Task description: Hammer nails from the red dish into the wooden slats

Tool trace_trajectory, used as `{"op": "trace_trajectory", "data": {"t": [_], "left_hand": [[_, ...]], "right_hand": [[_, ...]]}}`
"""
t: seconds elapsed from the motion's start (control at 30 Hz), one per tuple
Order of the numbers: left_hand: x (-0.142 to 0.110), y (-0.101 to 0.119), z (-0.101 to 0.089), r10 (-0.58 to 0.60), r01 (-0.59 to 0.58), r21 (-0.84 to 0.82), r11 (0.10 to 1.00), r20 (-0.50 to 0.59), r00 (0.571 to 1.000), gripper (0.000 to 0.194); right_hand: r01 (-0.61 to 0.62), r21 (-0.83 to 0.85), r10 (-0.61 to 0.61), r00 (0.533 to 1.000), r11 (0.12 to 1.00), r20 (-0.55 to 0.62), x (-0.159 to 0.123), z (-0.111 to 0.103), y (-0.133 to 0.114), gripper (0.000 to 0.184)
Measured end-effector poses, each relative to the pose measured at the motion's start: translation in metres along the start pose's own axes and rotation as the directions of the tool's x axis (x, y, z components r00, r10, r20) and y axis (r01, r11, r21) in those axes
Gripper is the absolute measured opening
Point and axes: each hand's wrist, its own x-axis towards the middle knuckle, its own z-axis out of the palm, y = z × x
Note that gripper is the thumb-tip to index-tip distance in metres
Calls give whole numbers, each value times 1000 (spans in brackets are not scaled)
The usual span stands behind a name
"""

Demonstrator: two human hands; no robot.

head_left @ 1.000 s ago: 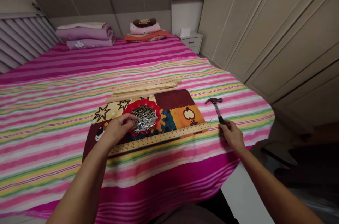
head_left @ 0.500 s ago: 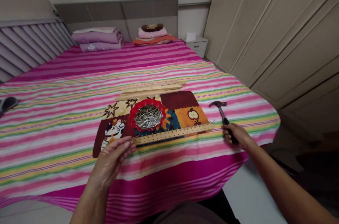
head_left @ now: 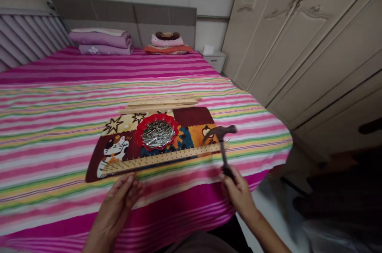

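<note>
My right hand (head_left: 236, 189) grips the black handle of a claw hammer (head_left: 223, 153), whose dark metal head is raised over the right end of a wooden strip. That strip (head_left: 170, 158) lies across the near side of a patterned mat (head_left: 191, 117), with many nails standing up along it. Just below the strip's left part, my left hand (head_left: 122, 195) has its fingers curled together; what they hold, if anything, is hidden. Behind the strip, a red scalloped bowl (head_left: 139, 137) on the mat is full of loose nails (head_left: 158, 133).
More wooden strips (head_left: 161, 103) lie behind the mat on the striped bedspread (head_left: 53, 125). Folded bedding (head_left: 101, 40) is stacked by the headboard (head_left: 119, 14). A wardrobe (head_left: 286, 46) stands to the right, with a small nightstand (head_left: 215, 61) beyond the bed.
My right hand has lifted the hammer off the bedspread and brought it left, over the strip. The left hand has come away from the strip's left end, toward me. The view has shifted right.
</note>
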Motion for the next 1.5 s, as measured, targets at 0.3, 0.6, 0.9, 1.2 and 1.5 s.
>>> {"op": "trace_trajectory", "data": {"t": [0.3,0.6,0.9,1.2,1.5], "left_hand": [[-4,-29,-21,-158,158,6,987,6,987,27],[-3,-42,-22,-259,261,-57,964,50,965,18],[-4,-26,0,-35,34,-16,999,-22,999,30],[10,-14,17,88,-88,-56,995,0,996,23],[11,-11,32,37,-39,-95,995,-33,999,18]], "right_hand": [[-102,8,98,977,995,187,-17,22,-5,13],[-223,194,182,961,955,208,-25,22,-8,32],[14,-90,2,985,996,172,-18,15,-17,15],[57,-140,-29,981,989,192,-21,18,-13,13],[81,-153,-51,980,985,192,-20,17,-4,17]]}}
